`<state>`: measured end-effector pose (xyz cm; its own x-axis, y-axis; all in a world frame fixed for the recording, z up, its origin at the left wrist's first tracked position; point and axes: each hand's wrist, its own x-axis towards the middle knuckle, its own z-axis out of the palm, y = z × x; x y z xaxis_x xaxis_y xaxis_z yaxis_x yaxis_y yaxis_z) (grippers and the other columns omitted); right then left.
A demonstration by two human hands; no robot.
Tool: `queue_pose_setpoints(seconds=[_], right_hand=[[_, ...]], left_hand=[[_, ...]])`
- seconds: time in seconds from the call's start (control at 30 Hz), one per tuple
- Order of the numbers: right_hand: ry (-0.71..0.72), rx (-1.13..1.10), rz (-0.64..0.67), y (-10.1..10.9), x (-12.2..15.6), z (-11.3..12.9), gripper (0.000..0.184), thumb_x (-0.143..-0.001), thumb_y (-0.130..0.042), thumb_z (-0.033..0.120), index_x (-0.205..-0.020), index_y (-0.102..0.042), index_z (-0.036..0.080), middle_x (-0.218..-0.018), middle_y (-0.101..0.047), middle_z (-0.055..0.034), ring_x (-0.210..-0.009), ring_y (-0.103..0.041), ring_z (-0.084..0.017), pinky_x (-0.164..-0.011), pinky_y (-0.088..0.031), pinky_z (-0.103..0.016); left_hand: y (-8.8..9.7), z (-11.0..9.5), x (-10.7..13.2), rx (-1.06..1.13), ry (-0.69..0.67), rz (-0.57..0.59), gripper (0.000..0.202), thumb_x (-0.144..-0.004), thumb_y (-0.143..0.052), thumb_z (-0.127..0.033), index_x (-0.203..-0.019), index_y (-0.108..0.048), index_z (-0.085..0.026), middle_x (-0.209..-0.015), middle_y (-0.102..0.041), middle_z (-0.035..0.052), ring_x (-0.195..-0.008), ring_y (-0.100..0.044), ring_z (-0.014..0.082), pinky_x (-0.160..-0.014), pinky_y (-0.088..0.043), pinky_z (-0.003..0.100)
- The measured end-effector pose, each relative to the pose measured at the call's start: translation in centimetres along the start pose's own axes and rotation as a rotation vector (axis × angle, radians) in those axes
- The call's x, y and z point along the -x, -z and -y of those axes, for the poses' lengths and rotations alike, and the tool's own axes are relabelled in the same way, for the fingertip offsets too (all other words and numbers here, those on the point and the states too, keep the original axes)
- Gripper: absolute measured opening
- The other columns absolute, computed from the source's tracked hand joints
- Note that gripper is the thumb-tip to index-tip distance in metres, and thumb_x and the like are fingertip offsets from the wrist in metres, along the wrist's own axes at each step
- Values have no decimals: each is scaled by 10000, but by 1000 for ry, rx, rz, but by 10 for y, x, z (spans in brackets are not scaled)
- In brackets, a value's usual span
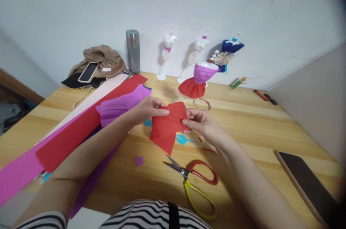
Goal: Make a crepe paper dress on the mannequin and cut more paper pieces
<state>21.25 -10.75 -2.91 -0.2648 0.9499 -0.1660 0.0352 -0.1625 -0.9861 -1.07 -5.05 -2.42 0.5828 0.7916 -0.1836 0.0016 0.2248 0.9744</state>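
Between my two hands hangs a piece of red crepe paper [169, 124], cut to an irregular shape with a lower flap. My left hand [151, 109] pinches its upper left edge between thumb and fingers. At its right edge, my right hand [198, 120] grips it the same way. Just below the paper lie scissors [184, 173] with one red and one yellow handle, blades apart, on the wooden table. Blue paper scraps [182, 139] lie under and beside the red piece. A small purple scrap [139, 161] rests to the left of the scissors.
Long strips of red crepe paper [89, 124] and purple crepe paper [121, 104] cover the left side. Behind stand white mannequins [168, 45], one wearing a purple top and red skirt [200, 77]. A thermos [133, 52] stands by the wall; a phone [305, 182] lies at right.
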Motion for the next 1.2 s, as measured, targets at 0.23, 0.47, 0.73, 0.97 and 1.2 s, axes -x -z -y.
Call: queue_pose_setpoints(seconds=[0.23,0.47,0.73,0.97,1.2], right_hand=[[50,-4,-61,-1,3,12,362,-626,-881,472,-727,-681,189,-643,-635,16,-515,-553,-88,-492,-502,-214],[162,-2,-101,2,10,19,329,-661,-859,499,-716,-707,212,-649,-655,-8,-545,-552,-134,-548,-499,-281],[284,-31,-220,26,23,31,331,-626,-890,527,-753,-746,257,-699,-703,-25,-607,-606,-179,-603,-528,-329],[271,148,-133,34,18,27,301,-715,-842,484,-845,-758,227,-798,-724,-38,-667,-628,-173,-620,-534,-304],[122,171,-95,36,4,23,326,-666,-848,527,-767,-769,227,-811,-759,-52,-706,-671,-217,-678,-568,-358]], left_hand=[[0,3,-1,-7,-51,110,360,-625,-880,-389,-773,-731,-97,-754,-732,60,-658,-656,148,-662,-500,258],[-5,4,3,83,-140,203,393,-644,-879,-458,-804,-767,-117,-810,-761,64,-763,-681,160,-779,-518,263],[-1,-11,12,7,-62,283,370,-620,-897,-383,-839,-757,-120,-799,-752,53,-724,-674,161,-729,-541,271],[1,-17,11,-175,-53,218,268,-735,-758,-340,-882,-686,-128,-811,-720,39,-771,-663,177,-724,-514,269],[2,-16,8,-521,-12,160,299,-729,-679,-357,-621,-464,-179,-563,-441,-50,-526,-410,91,-486,-277,223]])
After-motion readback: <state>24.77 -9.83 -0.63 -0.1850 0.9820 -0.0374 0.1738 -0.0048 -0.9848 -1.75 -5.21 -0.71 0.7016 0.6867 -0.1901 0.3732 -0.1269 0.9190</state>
